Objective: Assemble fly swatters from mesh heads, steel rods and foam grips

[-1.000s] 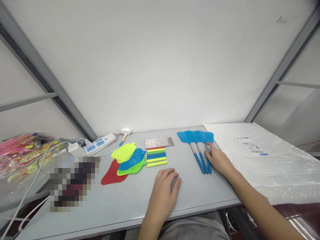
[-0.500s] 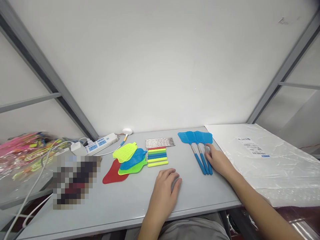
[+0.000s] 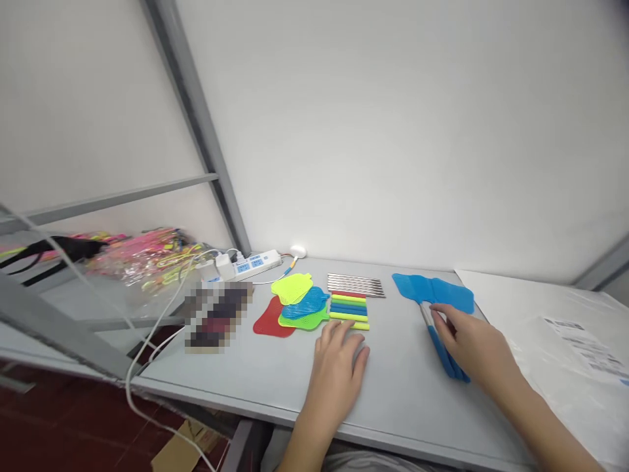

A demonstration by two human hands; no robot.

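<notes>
My left hand [image 3: 339, 364] rests palm down on the grey table, fingers apart, its fingertips reaching the nearest of several coloured handle tubes [image 3: 348, 308]. Beyond the tubes lies a row of thin metal rods [image 3: 356, 284]. Left of them, loose perforated swatter heads overlap: a yellow one [image 3: 291, 287], a blue one [image 3: 305, 303], a green one [image 3: 304, 322] and a red one [image 3: 273, 320]. My right hand [image 3: 474, 344] is over the metal shafts of three blue fly swatters [image 3: 433, 292], thumb and forefinger closed in around them. It hides part of the shafts and handles [image 3: 441, 349].
A white power strip [image 3: 258, 263] with plugs and cables stands at the back left. Bagged colourful items [image 3: 157, 255] lie past the table's left end. A white wrapped package [image 3: 550, 328] covers the right side. A pixelated patch is on the left of the table.
The view has turned to the left. My left hand has moved forward to the tubes. My right hand has shifted left across the swatter shafts and now covers more of them.
</notes>
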